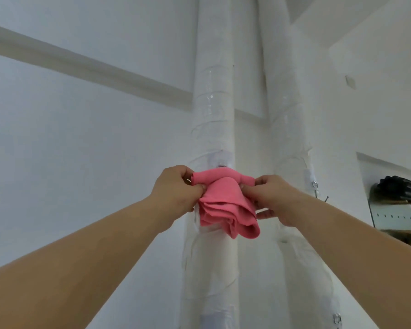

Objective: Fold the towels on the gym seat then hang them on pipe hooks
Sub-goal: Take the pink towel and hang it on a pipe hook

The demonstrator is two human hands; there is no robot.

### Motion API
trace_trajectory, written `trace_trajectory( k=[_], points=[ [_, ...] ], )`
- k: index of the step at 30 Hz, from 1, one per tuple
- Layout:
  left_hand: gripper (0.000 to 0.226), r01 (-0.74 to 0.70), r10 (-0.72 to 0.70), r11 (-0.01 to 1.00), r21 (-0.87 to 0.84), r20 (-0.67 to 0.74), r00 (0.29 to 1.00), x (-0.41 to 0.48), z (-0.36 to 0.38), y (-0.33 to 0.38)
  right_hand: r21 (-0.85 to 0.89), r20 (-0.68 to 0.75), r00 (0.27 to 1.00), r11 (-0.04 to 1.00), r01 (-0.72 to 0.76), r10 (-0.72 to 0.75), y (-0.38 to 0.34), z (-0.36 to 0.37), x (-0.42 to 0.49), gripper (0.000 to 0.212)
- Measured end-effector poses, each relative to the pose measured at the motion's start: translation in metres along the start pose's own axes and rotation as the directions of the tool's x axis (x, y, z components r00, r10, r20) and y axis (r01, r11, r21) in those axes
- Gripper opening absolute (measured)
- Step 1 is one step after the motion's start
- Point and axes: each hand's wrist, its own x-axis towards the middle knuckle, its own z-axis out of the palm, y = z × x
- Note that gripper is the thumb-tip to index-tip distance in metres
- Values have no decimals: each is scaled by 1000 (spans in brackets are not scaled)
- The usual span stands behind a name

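Observation:
A folded pink towel (226,207) hangs bunched against the left white wrapped pipe (214,103). Its top edge is stretched level between my two hands, just under a small metal hook (221,165) taped to that pipe. My left hand (176,188) pinches the towel's left end. My right hand (271,198) pinches its right end. The folded layers droop below my fingers. Whether the towel touches the hook is hidden by the cloth.
A second white pipe (287,115) stands to the right with metal hooks at mid height (315,184) and lower down (337,319). A wall recess at far right holds dark rods (399,188). White walls lie behind the pipes.

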Motion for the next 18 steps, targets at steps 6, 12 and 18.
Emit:
trace_trajectory(
  k=[6, 12, 18],
  points=[
    [27, -227, 280, 909, 350, -107, 954, -3, 8, 2, -583, -68, 749, 635, 506, -659, -1, -6, 7, 25],
    [17, -701, 677, 266, 662, 390, 624, -2, 5, 13, -468, 100, 826, 706, 531, -554, -16, -10, -2, 20],
    [19, -407, 338, 839, 361, 242, 910, -11, -1, 34, -267, 272, 885, 853, 447, -378, -23, -22, -20, 27]
  ],
)
